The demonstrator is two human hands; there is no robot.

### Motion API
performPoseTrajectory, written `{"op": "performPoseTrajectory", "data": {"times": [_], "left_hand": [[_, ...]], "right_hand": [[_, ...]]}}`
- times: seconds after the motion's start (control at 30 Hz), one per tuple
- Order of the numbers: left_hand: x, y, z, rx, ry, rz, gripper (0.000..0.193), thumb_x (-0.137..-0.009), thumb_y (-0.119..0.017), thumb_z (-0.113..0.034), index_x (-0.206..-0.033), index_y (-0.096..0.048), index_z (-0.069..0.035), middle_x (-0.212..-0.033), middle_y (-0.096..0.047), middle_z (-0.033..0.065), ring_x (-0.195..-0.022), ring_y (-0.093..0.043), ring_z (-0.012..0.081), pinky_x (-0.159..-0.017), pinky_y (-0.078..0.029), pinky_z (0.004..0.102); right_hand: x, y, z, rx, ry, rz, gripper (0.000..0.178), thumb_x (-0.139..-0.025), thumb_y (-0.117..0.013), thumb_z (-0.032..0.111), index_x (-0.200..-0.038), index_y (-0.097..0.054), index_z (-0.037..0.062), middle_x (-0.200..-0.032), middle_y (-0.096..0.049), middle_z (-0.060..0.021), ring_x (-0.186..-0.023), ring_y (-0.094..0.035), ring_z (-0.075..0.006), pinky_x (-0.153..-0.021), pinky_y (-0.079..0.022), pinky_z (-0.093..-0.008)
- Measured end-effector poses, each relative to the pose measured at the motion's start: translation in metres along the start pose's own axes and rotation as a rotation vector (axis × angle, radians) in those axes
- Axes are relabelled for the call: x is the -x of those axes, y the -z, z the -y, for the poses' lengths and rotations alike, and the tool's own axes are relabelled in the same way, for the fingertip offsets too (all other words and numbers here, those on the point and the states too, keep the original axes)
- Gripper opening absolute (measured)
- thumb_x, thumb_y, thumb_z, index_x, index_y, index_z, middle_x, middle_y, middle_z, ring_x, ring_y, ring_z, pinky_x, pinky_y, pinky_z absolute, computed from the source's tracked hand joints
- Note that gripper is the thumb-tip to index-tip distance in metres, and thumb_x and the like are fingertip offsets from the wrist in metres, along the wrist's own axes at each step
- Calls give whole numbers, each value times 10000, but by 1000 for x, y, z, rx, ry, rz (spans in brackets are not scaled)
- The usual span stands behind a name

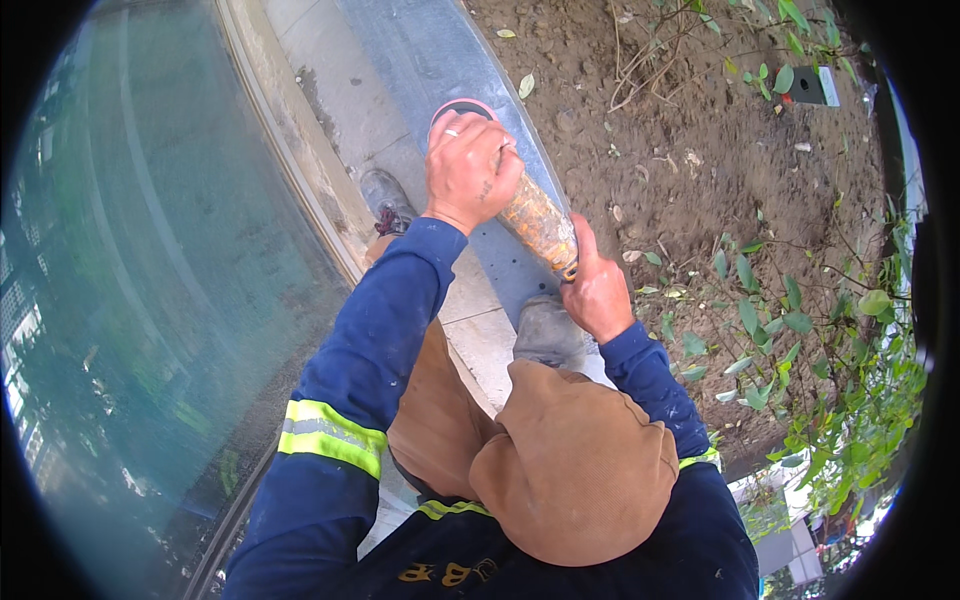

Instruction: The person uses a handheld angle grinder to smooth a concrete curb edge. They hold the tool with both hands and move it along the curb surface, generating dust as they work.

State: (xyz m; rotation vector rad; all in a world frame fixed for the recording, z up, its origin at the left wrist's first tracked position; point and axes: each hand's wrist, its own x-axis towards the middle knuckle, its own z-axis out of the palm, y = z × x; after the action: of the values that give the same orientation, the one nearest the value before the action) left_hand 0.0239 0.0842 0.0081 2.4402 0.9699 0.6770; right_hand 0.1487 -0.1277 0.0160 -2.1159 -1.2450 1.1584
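An angle grinder with a worn, scuffed yellow-orange body lies slantwise between my hands over a smooth grey curb strip. My left hand is closed over its head end, hiding most of that part. Past the left knuckles shows the pink-edged rim of a round disc, close to the grey surface; whether they touch I cannot tell. My right hand wraps the rear end of the body, its index finger stretched along the side.
My boots stand on pale paving and the strip. A large glass pane with a frame runs along the left. Bare soil with twigs and leafy plants borders the right. A small dark-and-white object lies at far right.
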Motion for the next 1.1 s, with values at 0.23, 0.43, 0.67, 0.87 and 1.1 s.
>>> {"op": "performPoseTrajectory", "data": {"times": [0.23, 0.43, 0.67, 0.87, 1.1], "left_hand": [[-7, -10, -10, 23, -55, -21, 39, -778, -673, -119, -793, -697, -91, -883, -734, 61, -922, -690, 276, -1008, -460, 443], [-26, -21, -16, 38, -106, -19, 46, -777, -677, -126, -792, -697, -87, -873, -730, 64, -920, -689, 278, -999, -464, 439], [-17, -17, -14, 19, -76, 3, 40, -778, -667, -111, -798, -699, -98, -888, -737, 54, -918, -688, 281, -999, -463, 448], [-4, -8, -6, -21, -65, -13, 46, -781, -662, -95, -806, -700, -93, -883, -735, 48, -908, -687, 281, -984, -469, 450], [-28, -20, -4, 43, -92, -3, 56, -789, -674, -135, -805, -710, -95, -889, -736, 53, -931, -689, 277, -1020, -453, 448]], "right_hand": [[7, 1, -10, -15, -12, -48, 888, -719, -637, -50, -1533, -333, 138, -849, -687, -288, -809, -669, -509, -720, -528, -587], [2, 9, -14, -29, -16, -133, 865, -729, -634, -49, -1524, -349, 142, -809, -678, -288, -800, -669, -507, -705, -521, -589], [5, 8, -12, -28, -35, -81, 853, -738, -626, -47, -1524, -356, 149, -866, -692, -291, -818, -668, -511, -717, -528, -585], [6, 0, -7, -48, -7, -54, 856, -740, -624, -36, -1527, -350, 160, -889, -692, -295, -848, -669, -513, -750, -528, -590], [-8, 8, -8, -7, -24, -116, 848, -735, -616, -41, -1517, -352, 158, -822, -684, -286, -779, -666, -510, -698, -521, -599]]}}
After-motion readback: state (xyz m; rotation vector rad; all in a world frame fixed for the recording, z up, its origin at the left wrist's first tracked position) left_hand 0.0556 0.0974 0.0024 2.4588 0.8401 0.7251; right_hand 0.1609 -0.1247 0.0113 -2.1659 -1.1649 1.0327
